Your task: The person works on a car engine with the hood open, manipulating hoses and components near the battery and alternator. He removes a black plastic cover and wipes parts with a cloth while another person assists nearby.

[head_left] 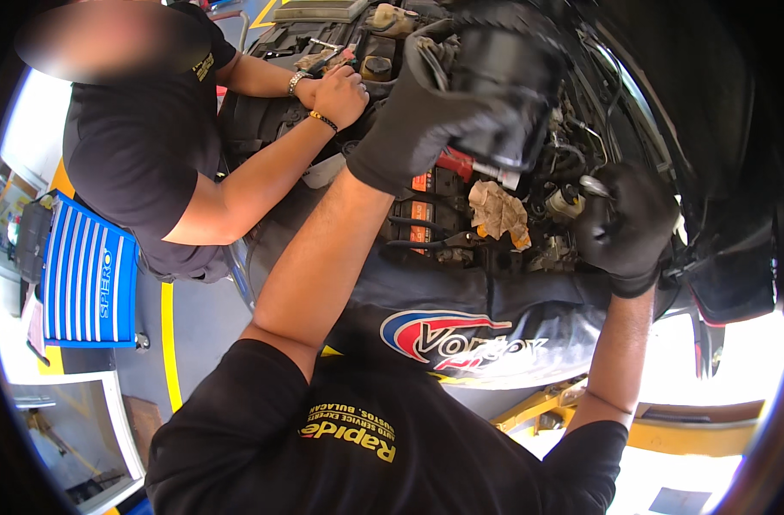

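Observation:
My left hand, in a black glove, grips a black box-shaped plastic engine part and holds it up above the engine bay. The part looks slightly blurred, and its far side is hidden. To the right, my right hand, also gloved in black, is closed with its fingers curled. From it sticks out the shiny rounded end of a metal hand tool; the rest is hidden in the glove. Between my hands, a crumpled brown paper lies on the engine parts, near a red piece.
A battery with black cables sits below my left hand. A black fender cover drapes the car's near edge. At the left, a co-worker leans over the engine bay, hands together. A blue tool cabinet stands behind.

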Available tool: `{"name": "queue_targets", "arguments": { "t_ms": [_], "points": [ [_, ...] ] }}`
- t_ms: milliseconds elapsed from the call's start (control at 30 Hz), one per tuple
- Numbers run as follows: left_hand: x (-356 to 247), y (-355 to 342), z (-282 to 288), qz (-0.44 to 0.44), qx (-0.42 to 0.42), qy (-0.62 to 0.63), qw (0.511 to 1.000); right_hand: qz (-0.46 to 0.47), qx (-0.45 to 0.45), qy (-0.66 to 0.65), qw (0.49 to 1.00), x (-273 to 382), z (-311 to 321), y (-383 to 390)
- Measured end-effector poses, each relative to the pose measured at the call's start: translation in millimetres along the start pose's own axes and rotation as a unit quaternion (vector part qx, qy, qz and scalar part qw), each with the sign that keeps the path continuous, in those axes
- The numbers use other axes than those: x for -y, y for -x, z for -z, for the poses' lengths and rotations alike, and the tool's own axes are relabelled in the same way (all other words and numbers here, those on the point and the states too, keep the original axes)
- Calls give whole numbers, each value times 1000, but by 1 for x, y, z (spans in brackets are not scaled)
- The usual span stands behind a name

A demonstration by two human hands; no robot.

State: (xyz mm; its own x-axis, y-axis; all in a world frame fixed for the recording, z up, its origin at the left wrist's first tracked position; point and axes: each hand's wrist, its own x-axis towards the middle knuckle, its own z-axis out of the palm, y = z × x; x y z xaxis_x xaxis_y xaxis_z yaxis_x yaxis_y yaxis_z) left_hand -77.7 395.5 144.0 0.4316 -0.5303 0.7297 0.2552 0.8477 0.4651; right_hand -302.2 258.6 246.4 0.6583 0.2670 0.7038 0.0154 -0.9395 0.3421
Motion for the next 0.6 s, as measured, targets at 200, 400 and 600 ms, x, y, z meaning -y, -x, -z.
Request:
{"name": "queue_targets", "arguments": {
  "t_ms": [200, 400, 600],
  "points": [
    [7, 11, 32, 1, -43, -93, 995, 50, 35, -121, 991, -6, -25, 38],
    [13, 23, 76, 48, -15, -27, 998, -340, -105, -553, 754, -9, -44, 52],
    [-2, 26, 41, 84, -70, -152, 982, -342, -58, -633, 692, 43, -40, 11]
  ]
}}
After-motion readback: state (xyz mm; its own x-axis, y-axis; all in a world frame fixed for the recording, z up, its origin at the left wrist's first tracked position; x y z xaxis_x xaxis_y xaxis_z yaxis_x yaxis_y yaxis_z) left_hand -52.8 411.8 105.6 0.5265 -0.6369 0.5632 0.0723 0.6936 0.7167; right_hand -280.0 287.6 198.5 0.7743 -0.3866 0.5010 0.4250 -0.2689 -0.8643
